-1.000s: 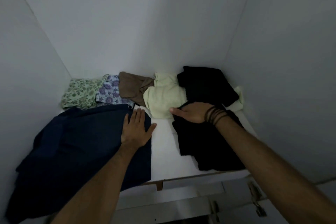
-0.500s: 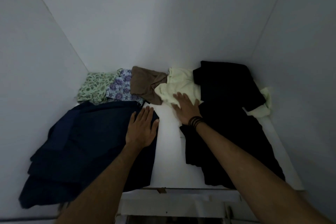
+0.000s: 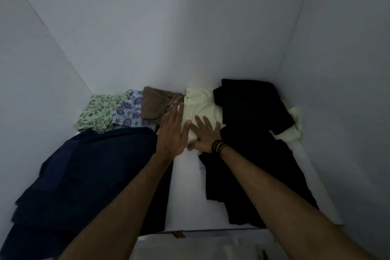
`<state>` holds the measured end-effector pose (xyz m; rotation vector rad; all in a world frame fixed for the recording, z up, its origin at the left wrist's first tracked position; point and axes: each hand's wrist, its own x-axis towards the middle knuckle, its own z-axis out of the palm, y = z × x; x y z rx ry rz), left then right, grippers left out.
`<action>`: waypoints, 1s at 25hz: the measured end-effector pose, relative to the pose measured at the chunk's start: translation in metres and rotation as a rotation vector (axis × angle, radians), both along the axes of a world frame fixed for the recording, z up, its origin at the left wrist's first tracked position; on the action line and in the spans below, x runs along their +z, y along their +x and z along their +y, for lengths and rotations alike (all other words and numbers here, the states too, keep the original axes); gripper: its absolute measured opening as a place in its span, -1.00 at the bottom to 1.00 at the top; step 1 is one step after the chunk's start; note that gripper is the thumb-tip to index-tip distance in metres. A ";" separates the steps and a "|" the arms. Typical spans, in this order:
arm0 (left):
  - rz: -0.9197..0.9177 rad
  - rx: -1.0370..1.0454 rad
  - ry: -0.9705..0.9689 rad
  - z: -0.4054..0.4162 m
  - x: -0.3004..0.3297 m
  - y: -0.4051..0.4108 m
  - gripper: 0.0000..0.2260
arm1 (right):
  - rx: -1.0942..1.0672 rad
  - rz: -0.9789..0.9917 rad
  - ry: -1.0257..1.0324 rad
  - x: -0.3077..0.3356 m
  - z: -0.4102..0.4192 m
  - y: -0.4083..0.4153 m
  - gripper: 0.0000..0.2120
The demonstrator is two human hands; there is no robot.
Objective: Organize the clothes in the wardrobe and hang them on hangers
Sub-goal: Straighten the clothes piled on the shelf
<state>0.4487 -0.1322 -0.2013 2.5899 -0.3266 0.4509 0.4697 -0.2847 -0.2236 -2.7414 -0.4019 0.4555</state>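
Clothes lie on a white wardrobe shelf (image 3: pixel 185 192). A pale yellow-green garment (image 3: pixel 202 105) sits at the back middle. My right hand (image 3: pixel 205 135), black bands on its wrist, lies flat with spread fingers on that garment's front edge. My left hand (image 3: pixel 174 131) hovers just left of it, fingers straight and blurred, reaching toward the same garment and the brown garment (image 3: pixel 156 104). A large navy garment (image 3: pixel 84 175) covers the left of the shelf. A black garment (image 3: pixel 251 154) covers the right.
A green floral cloth (image 3: pixel 98 113) and a purple floral cloth (image 3: pixel 128 114) lie bunched at the back left. White walls close in on the left (image 3: pixel 31 91), back and right (image 3: pixel 348 112). The shelf's front edge (image 3: pixel 211 231) runs below my forearms.
My left hand has lifted off the navy garment and moved forward and right toward the pale garment. My right hand has slid from the black garment onto the pale one.
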 end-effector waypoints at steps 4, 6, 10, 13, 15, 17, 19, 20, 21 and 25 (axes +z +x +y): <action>0.194 -0.144 0.066 -0.024 -0.028 0.039 -0.28 | -0.226 0.211 0.521 0.013 -0.010 0.004 -0.21; 0.150 -0.131 0.186 -0.020 -0.058 0.038 -0.22 | -0.382 0.173 0.782 0.006 -0.013 0.003 -0.32; 0.097 -0.081 0.153 -0.021 -0.068 0.038 -0.34 | -0.492 -0.145 0.754 -0.006 -0.009 -0.008 -0.49; 0.033 -0.076 0.135 -0.022 -0.069 0.040 -0.34 | -0.467 -0.642 0.397 0.009 -0.022 0.005 -0.42; 0.030 -0.072 0.128 -0.023 -0.070 0.037 -0.34 | -0.433 -0.730 0.081 0.026 -0.047 0.032 -0.21; 0.024 -0.060 0.122 -0.023 -0.070 0.038 -0.32 | -0.476 -0.446 -0.142 0.039 -0.077 0.061 0.08; 0.035 -0.057 0.122 -0.023 -0.069 0.039 -0.31 | -0.570 -0.199 -0.161 0.029 -0.099 0.074 0.11; 0.030 -0.055 0.124 -0.023 -0.070 0.039 -0.31 | -0.615 -0.174 -0.122 0.020 -0.104 0.077 0.00; 0.027 -0.057 0.123 -0.023 -0.071 0.039 -0.31 | -0.651 -0.190 -0.036 0.014 -0.107 0.079 -0.13; 0.002 -0.059 0.107 -0.021 -0.074 0.039 -0.33 | -1.016 -0.383 0.868 0.017 -0.121 0.079 -0.44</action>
